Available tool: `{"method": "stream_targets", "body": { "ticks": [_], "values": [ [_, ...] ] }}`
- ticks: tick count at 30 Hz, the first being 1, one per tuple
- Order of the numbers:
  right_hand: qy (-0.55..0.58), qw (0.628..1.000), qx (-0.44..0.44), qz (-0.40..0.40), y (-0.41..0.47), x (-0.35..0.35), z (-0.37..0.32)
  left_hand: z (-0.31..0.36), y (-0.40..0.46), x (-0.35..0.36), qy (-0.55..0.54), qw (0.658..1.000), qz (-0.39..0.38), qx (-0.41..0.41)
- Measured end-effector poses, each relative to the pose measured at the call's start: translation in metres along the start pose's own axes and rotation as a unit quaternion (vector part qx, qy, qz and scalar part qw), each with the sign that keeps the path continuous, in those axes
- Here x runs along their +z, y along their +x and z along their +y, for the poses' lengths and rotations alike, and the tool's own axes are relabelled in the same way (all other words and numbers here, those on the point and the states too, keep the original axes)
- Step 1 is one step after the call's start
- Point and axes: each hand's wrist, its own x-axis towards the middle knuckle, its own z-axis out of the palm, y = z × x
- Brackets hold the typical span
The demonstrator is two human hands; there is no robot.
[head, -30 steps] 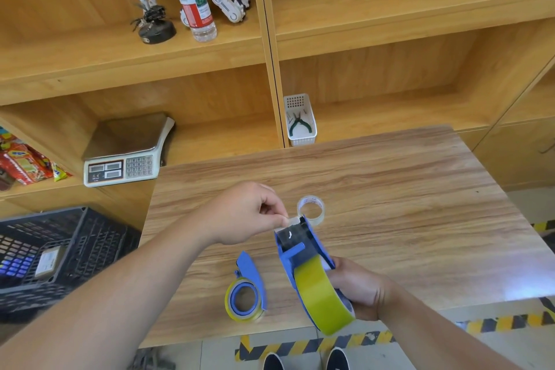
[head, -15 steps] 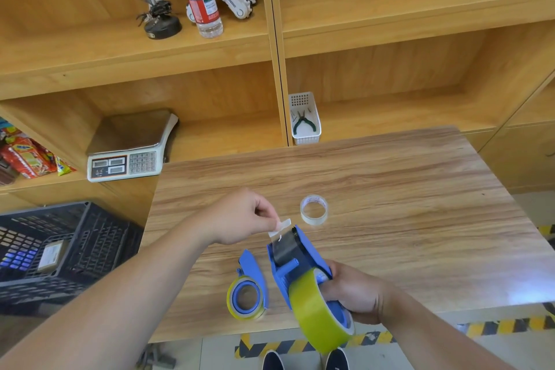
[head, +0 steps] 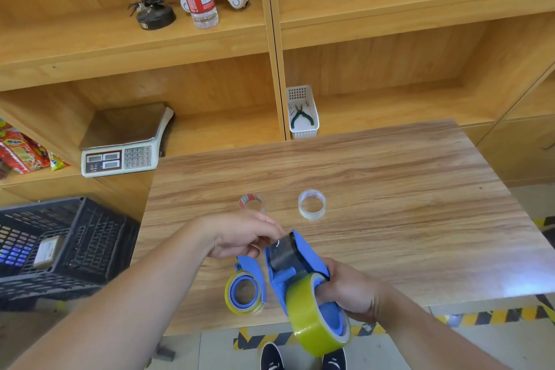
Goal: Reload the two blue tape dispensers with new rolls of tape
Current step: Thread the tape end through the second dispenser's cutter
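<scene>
Black crate (head: 60, 249) far left of the worktop (head: 390, 204), below its level. Scale (head: 120, 156) on the shelf just behind the worktop's left corner. Left hand (head: 243, 237) over the worktop's near half, fingers curled loosely at the front lip of the held dispenser (head: 295, 264); whether the fingertips pinch any tape cannot be told. Second dispenser (head: 247, 285) flat on the worktop just under and behind that hand, near the front edge, a yellow roll (head: 229, 294) seated on its blue hub. Two near-empty clear rolls on the worktop's middle: red-labelled core (head: 252, 203) just beyond the left hand, white-labelled core (head: 311, 204) beside it to the right. Held dispenser tilted over the worktop's near edge, nose pointing away, a fat yellow-green roll (head: 309, 318) on its wheel. Right hand (head: 351, 291) clamped round that dispenser's handle from the right side, grip closed firm. White basket (head: 301, 111) with pliers on the shelf behind the worktop.
</scene>
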Motion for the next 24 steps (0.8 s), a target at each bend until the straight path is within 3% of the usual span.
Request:
{"method": "stream_targets", "body": {
  "ticks": [6,13,17,24],
  "values": [
    [0.012,1.0,-0.001,0.014,0.005,0.001,0.007,-0.012,0.02,0.004,-0.027,0.998,-0.03,-0.039],
    [0.007,0.996,0.01,0.092,0.011,-0.007,0.01,-0.023,0.042,0.012,-0.152,0.975,0.159,0.001],
    [-0.003,0.988,0.027,0.15,0.019,-0.015,0.018,-0.044,0.049,0.02,-0.207,0.956,0.208,-0.003],
    [-0.031,0.981,0.083,0.171,0.022,-0.021,0.032,-0.078,0.053,0.04,-0.023,0.959,0.272,0.08]
  ]
}}
